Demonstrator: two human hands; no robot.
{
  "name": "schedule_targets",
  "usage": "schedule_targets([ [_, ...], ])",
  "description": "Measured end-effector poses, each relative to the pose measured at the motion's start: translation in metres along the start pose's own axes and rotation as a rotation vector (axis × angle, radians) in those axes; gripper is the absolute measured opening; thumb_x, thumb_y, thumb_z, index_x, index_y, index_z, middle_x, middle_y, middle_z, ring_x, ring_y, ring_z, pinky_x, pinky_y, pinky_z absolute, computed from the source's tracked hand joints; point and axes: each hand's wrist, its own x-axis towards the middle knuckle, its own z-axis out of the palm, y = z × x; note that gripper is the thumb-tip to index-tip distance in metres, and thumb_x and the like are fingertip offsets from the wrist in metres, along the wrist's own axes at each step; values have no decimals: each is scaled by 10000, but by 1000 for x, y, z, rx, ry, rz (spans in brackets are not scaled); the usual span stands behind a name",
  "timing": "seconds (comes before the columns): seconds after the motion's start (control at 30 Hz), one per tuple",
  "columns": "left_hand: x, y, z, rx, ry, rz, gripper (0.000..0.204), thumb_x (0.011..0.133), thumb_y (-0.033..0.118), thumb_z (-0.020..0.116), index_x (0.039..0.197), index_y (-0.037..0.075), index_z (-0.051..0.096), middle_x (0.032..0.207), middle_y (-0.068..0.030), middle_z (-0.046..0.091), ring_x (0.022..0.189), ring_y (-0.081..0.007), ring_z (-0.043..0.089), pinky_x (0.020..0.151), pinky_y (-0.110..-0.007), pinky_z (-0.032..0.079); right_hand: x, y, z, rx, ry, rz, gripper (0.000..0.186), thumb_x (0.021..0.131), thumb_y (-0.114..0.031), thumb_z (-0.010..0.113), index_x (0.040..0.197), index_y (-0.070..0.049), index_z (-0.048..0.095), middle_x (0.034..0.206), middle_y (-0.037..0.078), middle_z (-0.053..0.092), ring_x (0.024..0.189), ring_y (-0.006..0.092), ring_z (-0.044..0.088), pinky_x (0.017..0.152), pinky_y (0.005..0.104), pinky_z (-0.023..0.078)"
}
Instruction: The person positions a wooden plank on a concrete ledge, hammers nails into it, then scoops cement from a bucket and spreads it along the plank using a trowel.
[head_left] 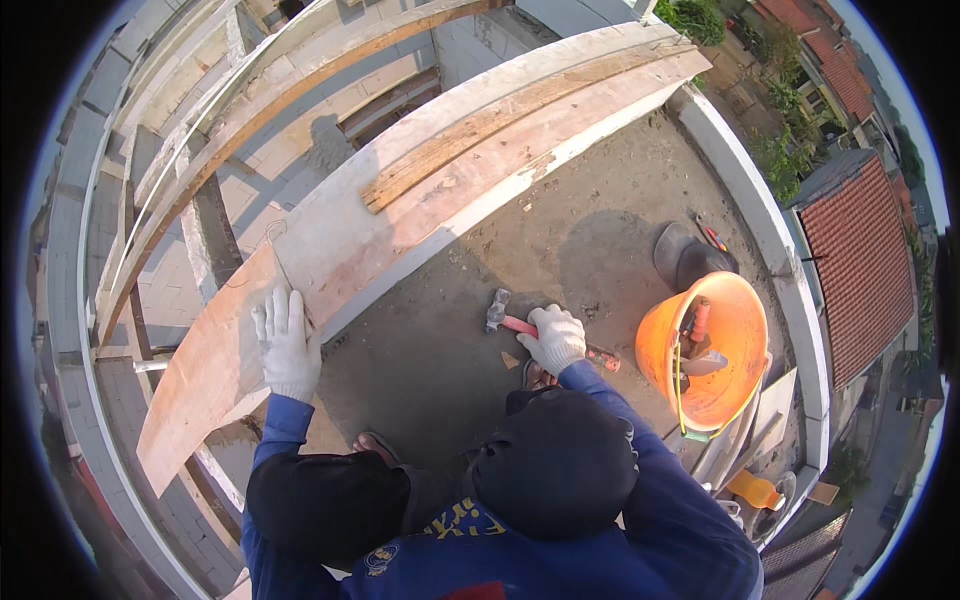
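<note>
My left hand (pixel 288 345), in a white work glove, lies with its fingers stretched out on a long plywood sheet (pixel 325 245). This sheet rests along the top of a low white wall edge. A thin wire or string (pixel 280 258) shows on the sheet just beyond my fingertips. In my right glove (pixel 556 340), the fingers wrap round the red handle of a hammer (pixel 517 325). Its metal head points left, low over the grey concrete floor (pixel 430 330). A narrow wooden plank (pixel 520 120) lies lengthwise on the far part of the plywood.
An orange bucket (pixel 655 345) with a trowel (pixel 703 362) inside stands at the right. Beyond it lies a dark cap-like object (pixel 690 255). An orange bottle (pixel 757 490) is at lower right. Timber beams (pixel 205 225) span a drop at left; a white parapet (pixel 745 165) edges the right.
</note>
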Motion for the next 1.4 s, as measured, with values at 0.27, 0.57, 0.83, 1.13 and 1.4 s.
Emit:
schedule_targets([
  [0.27,-104,-5,-54,-194,-91,-264,445,935,251,814,1329,63,728,1303,-129,734,1298,-356,662,1109,-519,549,-9,-13,11,-20,18,76,386,919,-368,867,1169,-95,754,1159,167,700,1075,393,715,927,527,561],
  [0.57,-217,-114,7,-1751,968,-1586,793,1131,491,622,1681,-30,385,1682,-305,478,1419,-454,615,1112,-551,590,-3,7,21,-60,-35,-28,391,932,-375,838,1146,-66,730,1099,193,690,1018,414,704,885,538,544],
  [0.83,-181,-187,-8,-1551,1068,-1449,422,1112,274,702,1453,27,672,1469,-158,693,1306,-289,680,1108,-471,578,-3,-1,25,-48,-55,-37,390,933,-372,835,1140,-65,709,1106,192,680,1037,417,702,902,538,540],
  [1.13,-172,-190,-12,-1637,1109,-1492,308,1070,175,748,1352,53,737,1299,-74,760,1212,-233,699,1116,-424,554,7,3,26,-115,-78,-44,403,925,-374,842,1122,-47,713,1105,204,693,1028,434,707,911,540,543],
  [1.4,-170,-181,-11,-1613,1147,-1510,356,1069,261,747,1363,62,713,1324,-89,729,1256,-271,673,1148,-492,510,13,4,29,-240,-116,-83,441,907,-387,845,1132,-38,697,1075,248,712,1019,472,705,900,572,544],
])
